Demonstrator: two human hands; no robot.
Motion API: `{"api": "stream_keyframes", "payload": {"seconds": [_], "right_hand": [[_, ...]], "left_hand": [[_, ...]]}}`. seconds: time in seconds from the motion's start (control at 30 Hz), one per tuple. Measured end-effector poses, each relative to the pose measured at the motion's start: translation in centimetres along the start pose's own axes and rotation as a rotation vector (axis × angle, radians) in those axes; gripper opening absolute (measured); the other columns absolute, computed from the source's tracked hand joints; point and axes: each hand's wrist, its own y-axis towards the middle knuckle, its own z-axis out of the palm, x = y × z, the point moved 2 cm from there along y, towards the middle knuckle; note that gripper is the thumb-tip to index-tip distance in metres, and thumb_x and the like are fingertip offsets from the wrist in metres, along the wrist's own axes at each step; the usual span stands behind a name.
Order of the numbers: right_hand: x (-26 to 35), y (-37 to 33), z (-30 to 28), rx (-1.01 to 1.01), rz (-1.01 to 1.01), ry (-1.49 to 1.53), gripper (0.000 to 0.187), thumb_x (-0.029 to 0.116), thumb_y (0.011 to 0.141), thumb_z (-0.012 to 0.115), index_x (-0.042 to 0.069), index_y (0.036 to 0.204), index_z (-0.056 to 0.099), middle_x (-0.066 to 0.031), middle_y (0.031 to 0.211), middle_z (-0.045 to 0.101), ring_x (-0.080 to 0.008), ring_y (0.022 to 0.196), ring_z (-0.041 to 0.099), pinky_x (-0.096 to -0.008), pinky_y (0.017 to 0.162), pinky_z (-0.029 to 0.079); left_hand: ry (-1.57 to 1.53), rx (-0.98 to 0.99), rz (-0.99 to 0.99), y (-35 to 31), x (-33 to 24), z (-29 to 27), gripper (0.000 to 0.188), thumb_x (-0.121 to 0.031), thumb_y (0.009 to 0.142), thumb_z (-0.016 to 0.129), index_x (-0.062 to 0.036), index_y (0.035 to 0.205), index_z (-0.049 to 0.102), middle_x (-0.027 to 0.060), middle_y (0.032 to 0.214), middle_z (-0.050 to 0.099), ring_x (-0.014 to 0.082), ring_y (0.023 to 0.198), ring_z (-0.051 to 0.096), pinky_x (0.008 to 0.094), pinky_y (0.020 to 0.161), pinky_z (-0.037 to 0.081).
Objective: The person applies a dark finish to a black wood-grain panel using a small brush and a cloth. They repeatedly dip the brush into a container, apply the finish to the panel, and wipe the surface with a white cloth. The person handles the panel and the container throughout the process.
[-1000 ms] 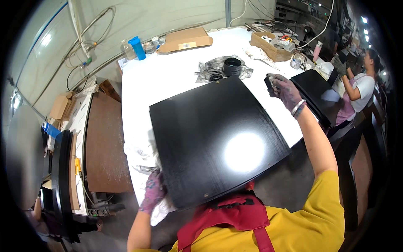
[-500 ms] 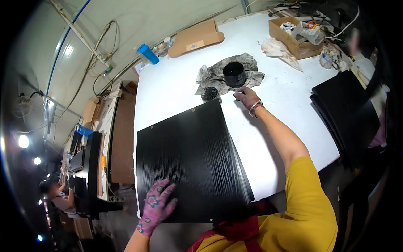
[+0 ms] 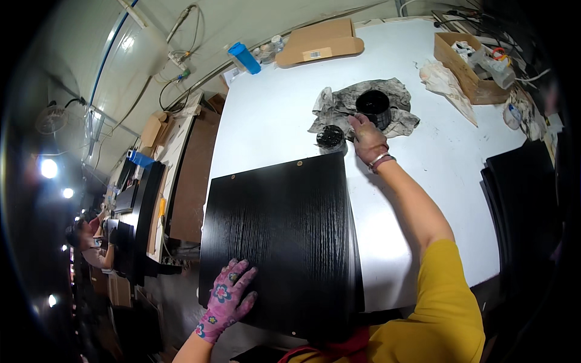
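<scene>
Resting left hand [image 3: 226, 299] on black panel [image 3: 281, 233]

It lies open, spread over the panel, at the white table's [image 3: 439, 206] near edge. Well apart, the right hand [image 3: 369, 140] is beside a black cup [image 3: 373, 106] on a crumpled grey sheet [image 3: 397, 91]; that hand's grip cannot be told.

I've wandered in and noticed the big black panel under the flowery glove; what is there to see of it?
The black panel is a flat, roughly rectangular board, glossy, with streaks like wood grain. Three small round brass-coloured spots show, two by its far edge and one by its near edge. It lies face-up on the near-left part of the white table; edges along its right side suggest another board beneath. The gloved left hand rests on its near-left area.
</scene>
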Motion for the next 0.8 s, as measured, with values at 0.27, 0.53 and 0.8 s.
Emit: {"api": "stream_keyframes", "payload": {"seconds": [0.27, 0.53, 0.8], "right_hand": [[1.4, 0.0, 0.7, 0.232, -0.19, -0.108, 0.032, 0.012, 0.09, 0.049, 0.008, 0.118, 0.065, -0.0156, 0.12, 0.065, -0.0307, 0.112, 0.062, -0.0375, 0.096, 0.048], [-3.8, 2.9, 3.0, 0.139, -0.125, 0.387, 0.028, 0.025, 0.094, 0.059, 0.003, 0.111, 0.063, -0.0102, 0.106, 0.065, -0.0215, 0.101, 0.063, -0.034, 0.084, 0.053], [5.9, 4.8, -14.5, 0.417, -0.16, 1.142, 0.039, 0.026, 0.1, 0.05, -0.001, 0.127, 0.056, -0.0118, 0.126, 0.06, -0.0214, 0.118, 0.056, -0.0354, 0.106, 0.043]], "left_hand": [[-0.007, -0.033, 0.019, 0.4, 0.4, 0.4, 0.061, -0.018, 0.082, 0.068, -0.0108, 0.139, 0.049, 0.0159, 0.145, 0.043, 0.038, 0.138, 0.036, 0.0499, 0.114, 0.029], [-0.014, -0.124, 0.049, -0.7, 1.0, 0.8, 0.061, -0.021, 0.082, 0.069, -0.0117, 0.139, 0.049, 0.0136, 0.145, 0.044, 0.0364, 0.137, 0.039, 0.0496, 0.113, 0.032], [-1.015, -0.417, 0.127, 0.3, 9.1, -2.7, 0.057, -0.034, 0.098, 0.057, -0.0007, 0.142, 0.042, 0.0157, 0.133, 0.055, 0.0207, 0.114, 0.059, 0.0327, 0.095, 0.05]]}}
